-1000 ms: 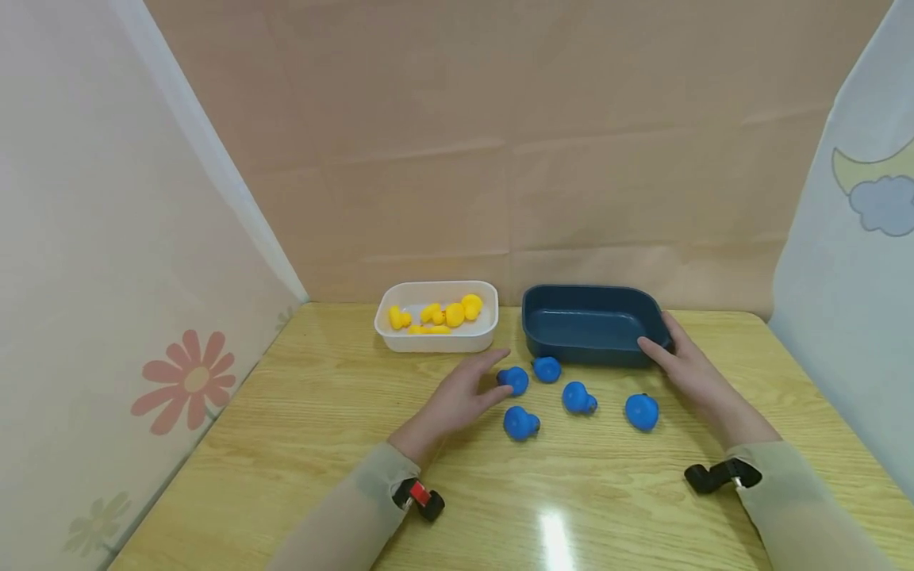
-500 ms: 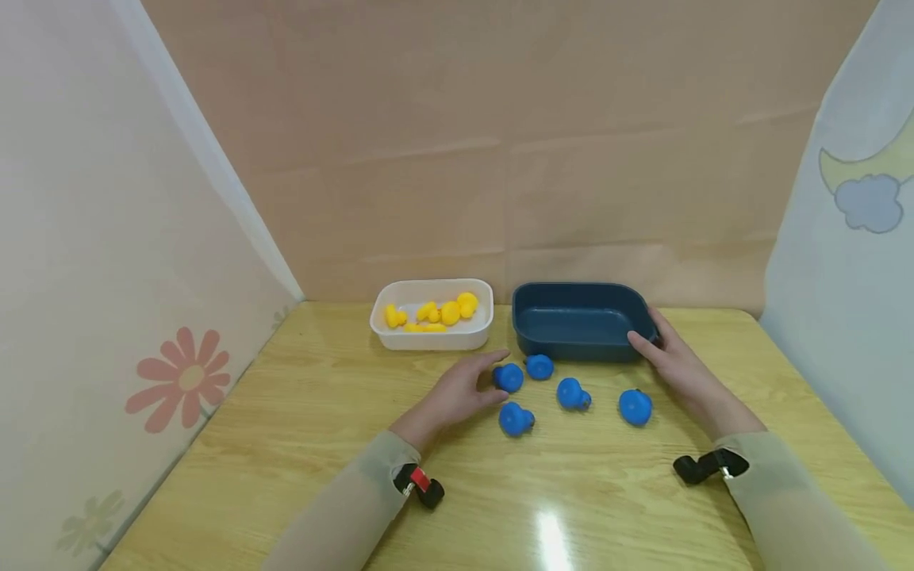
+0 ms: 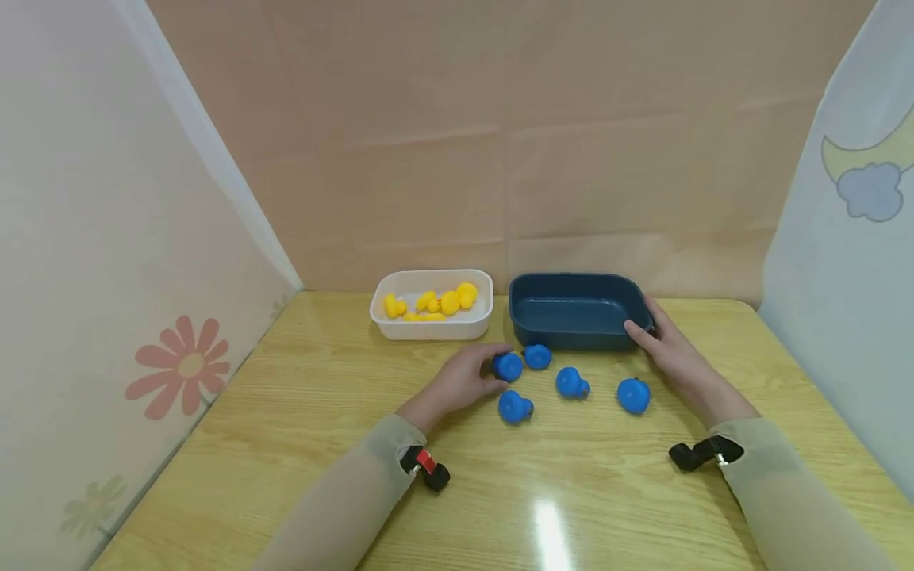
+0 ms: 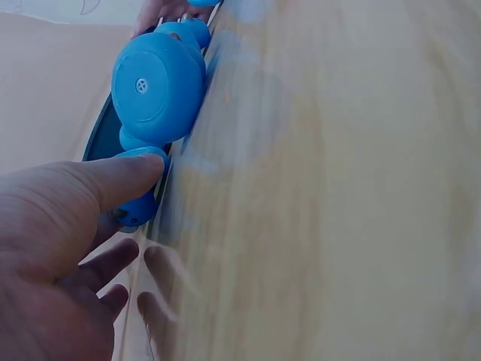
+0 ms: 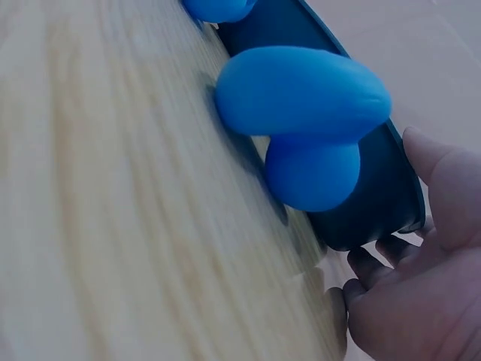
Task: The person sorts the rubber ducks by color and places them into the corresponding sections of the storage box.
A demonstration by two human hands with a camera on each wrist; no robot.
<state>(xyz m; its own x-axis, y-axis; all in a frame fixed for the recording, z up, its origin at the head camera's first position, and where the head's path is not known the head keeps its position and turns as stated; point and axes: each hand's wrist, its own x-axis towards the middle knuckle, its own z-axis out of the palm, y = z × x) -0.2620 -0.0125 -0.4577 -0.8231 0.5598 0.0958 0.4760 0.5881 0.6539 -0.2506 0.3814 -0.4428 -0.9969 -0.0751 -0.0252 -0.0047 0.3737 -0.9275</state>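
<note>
My left hand [image 3: 467, 377] has thumb and fingers curled round a blue rubber duck [image 3: 509, 367]. In the left wrist view the thumb lies against this blue rubber duck [image 4: 137, 209], and a larger-looking one [image 4: 158, 90] stands in front. The right hand [image 3: 671, 353] grips the right end of a dark blue bin [image 3: 578, 339], thumb at the rim and fingers at the outer wall. Other blue rubber ducks lie on the table: one close by the held one [image 3: 537, 357], one nearer me [image 3: 514, 407], one in the middle [image 3: 571, 382] and one at right [image 3: 634, 395].
A white bin [image 3: 432, 329] with several yellow rubber ducks [image 3: 450, 303] stands left of the dark blue one. Behind both rises a brown paper backdrop [image 3: 500, 159]. Pale cloth hangs at the left [image 3: 143, 198] and right sides of the wooden table [image 3: 286, 412].
My left thumb and fingers have closed in round the blue rubber duck beside them. The right hand stays at the dark bin's end. The head view has shifted slightly.
</note>
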